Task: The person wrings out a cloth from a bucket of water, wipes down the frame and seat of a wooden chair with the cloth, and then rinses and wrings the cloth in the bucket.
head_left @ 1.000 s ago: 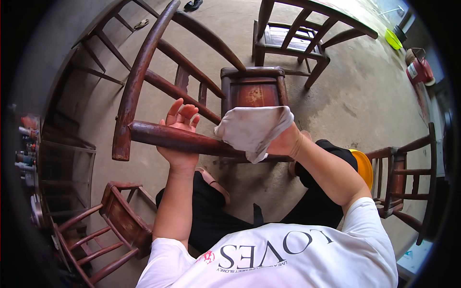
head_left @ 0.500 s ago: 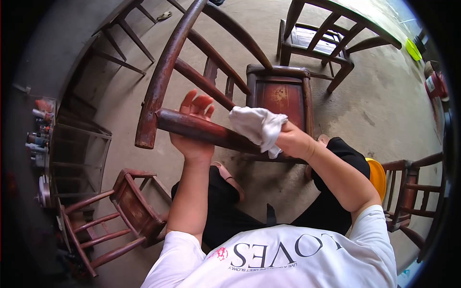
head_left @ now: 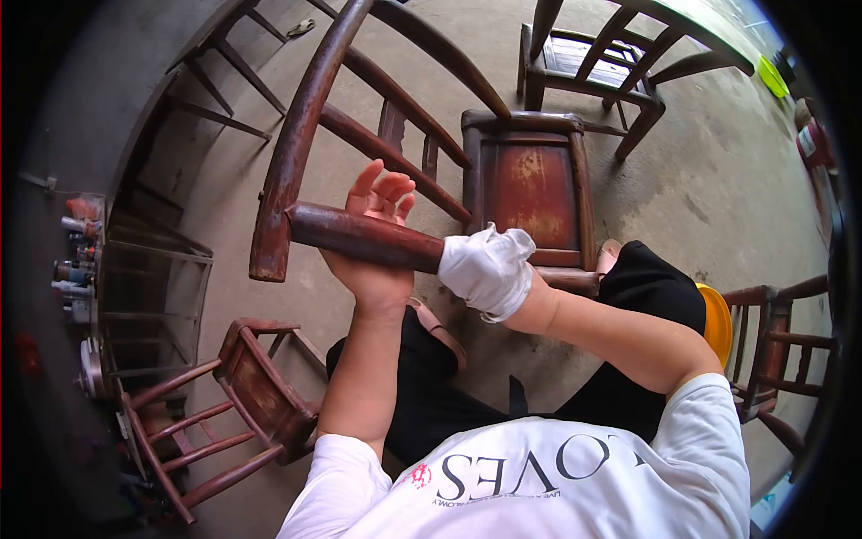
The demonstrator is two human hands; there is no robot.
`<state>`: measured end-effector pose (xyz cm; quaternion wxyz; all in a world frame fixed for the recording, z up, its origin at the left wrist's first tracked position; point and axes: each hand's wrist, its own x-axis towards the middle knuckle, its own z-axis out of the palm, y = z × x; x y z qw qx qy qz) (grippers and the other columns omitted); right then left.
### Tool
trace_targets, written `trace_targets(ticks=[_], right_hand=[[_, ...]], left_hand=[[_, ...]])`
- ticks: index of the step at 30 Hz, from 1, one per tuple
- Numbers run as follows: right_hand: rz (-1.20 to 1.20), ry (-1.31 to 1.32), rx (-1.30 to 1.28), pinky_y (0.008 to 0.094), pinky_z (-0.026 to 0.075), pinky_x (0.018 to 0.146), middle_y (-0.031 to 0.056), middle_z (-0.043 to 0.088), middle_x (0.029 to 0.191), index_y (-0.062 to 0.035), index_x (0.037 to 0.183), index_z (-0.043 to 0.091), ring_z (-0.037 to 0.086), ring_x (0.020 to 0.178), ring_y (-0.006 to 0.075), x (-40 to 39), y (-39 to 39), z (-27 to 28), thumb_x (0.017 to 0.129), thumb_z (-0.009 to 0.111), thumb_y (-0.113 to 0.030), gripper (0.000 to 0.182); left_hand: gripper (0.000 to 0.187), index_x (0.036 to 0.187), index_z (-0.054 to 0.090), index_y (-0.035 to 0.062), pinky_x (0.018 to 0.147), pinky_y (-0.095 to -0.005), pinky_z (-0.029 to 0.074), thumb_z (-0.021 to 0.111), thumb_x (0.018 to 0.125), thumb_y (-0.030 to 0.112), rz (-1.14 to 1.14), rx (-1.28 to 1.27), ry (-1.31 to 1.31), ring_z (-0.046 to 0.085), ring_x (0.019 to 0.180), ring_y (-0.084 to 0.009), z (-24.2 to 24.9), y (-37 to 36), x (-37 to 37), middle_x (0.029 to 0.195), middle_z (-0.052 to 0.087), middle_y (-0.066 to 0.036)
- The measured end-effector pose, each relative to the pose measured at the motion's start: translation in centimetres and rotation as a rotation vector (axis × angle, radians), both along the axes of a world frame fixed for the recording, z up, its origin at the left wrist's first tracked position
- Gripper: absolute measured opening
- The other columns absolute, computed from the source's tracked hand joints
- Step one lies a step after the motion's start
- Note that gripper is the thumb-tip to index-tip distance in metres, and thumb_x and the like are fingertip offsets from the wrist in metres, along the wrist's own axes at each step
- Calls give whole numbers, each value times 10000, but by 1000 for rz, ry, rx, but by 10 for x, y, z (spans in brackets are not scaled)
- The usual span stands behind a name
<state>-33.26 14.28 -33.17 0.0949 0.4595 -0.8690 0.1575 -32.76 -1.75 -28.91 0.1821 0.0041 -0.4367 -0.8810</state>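
Observation:
A dark reddish-brown wooden chair (head_left: 530,193) stands tilted in front of me, its worn seat facing up and its slatted back reaching up to the left. Beneath a thick bar (head_left: 359,235) of this chair lies my left hand (head_left: 370,280), palm up against the wood. Its fingers stretch up beyond the bar, slightly bent and apart. My right hand (head_left: 536,305) grips a white cloth (head_left: 488,271) wrapped over the bar's right end. The cloth hides most of the right fingers.
A small wooden chair (head_left: 260,377) lies tipped at lower left. Other chairs stand at upper right (head_left: 593,85) and far right (head_left: 777,346). A yellow basin (head_left: 716,325) sits beside my leg. Bottles (head_left: 76,269) line a rack at left; a green basin (head_left: 772,78) is at far right.
The right hand has moved down with the cloth, which now wraps the bar more closely. The left hand stays under the bar, shifted slightly right.

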Motion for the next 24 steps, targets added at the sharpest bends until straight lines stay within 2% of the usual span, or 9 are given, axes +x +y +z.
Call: trace_targets(ticks=[4,10,11,14,16,17,19,21,24], right_hand=[[45,-84,-110,395,402,889,124,556,1019,-112,1171,516,538,947,297,-2,12,-56,731,572,-143,445],[101,-107,-134,438,404,784,112,556,943,-104,1110,522,533,882,317,-5,-14,15,696,601,-167,427],[112,38,-292,444,396,738,110,552,911,-100,1051,524,528,857,319,-5,-27,20,676,618,-197,398],[139,36,-412,439,399,762,119,550,912,-96,997,522,531,862,323,-10,-60,44,663,618,-214,366],[-70,171,-484,439,386,877,148,538,1034,-117,1072,525,508,1031,327,-9,-79,49,682,595,-241,415],[-66,171,-485,439,386,877,148,538,1034,-117,1072,525,508,1031,327,-9,-83,57,682,595,-241,415],[-26,130,-679,430,410,774,120,550,924,-102,965,522,541,869,318,-8,-90,76,666,615,-243,344],[-138,150,-690,435,429,758,120,557,886,-106,943,539,556,852,322,-10,-99,76,675,610,-258,316],[17,-92,-632,450,441,684,118,556,786,-106,846,558,562,798,336,-17,-92,87,689,608,-257,223]], left_hand=[[666,1203,513,34,916,-315,363,266,866,551,-2,-7,23,530,1008,-199,-3,-1,0,1037,587,-104],[719,1248,474,51,958,-366,356,304,829,611,-34,-31,-10,525,1040,-241,-6,-5,-4,1098,560,-136],[695,1252,468,50,961,-372,366,304,843,587,-44,11,-20,520,1061,-255,-5,-6,-4,1114,554,-149],[688,1281,423,37,974,-362,370,336,853,569,-113,116,24,523,1060,-245,-2,-5,-4,1128,547,-142],[717,1338,339,38,1013,-395,343,387,860,571,-178,207,61,495,1106,-235,-4,-8,-1,1172,519,-137],[717,1338,339,38,1013,-395,343,387,860,571,-174,205,63,495,1106,-235,-6,-12,0,1172,519,-137],[708,1340,337,43,1015,-399,339,379,867,567,-68,181,87,486,1120,-237,-11,-20,3,1184,512,-139],[698,1343,335,48,1018,-403,335,370,874,563,29,156,108,477,1133,-238,-17,-27,5,1195,505,-142],[684,1347,331,55,1021,-409,329,357,884,558,177,119,136,463,1152,-240,-25,-38,10,1212,494,-145]])
